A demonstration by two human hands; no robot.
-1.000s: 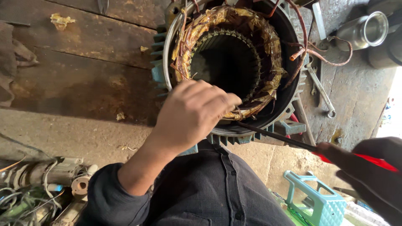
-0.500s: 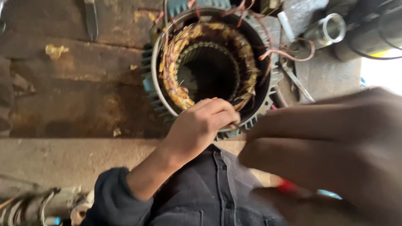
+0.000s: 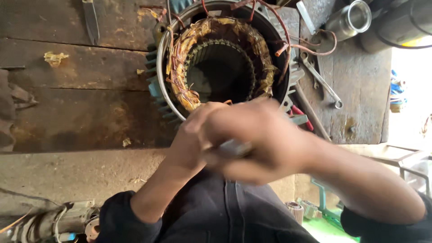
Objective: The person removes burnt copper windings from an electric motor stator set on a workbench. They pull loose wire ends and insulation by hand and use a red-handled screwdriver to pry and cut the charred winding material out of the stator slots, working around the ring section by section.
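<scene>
A large motor stator [image 3: 225, 58] with copper windings and a finned housing lies on a dark wooden bench [image 3: 67, 103]. My left hand [image 3: 191, 135] sits at the stator's near rim with curled fingers, partly hidden behind my right hand. My right hand [image 3: 265, 139] is blurred and crosses in front of it, closed around a grey metal tool [image 3: 234, 147] that shows between the two hands. What the left fingers grip is hidden.
A spanner [image 3: 321, 81] and a shiny metal cylinder [image 3: 348, 18] lie to the right of the stator. A red-handled tool [image 3: 300, 113] is at its near right rim. A blade [image 3: 92, 20] rests far left. Motor parts [image 3: 67, 220] lie lower left.
My right hand has swung in from the right with its tool and now meets my left hand at the stator's near rim. The view has shifted slightly, so the stator sits higher in the frame.
</scene>
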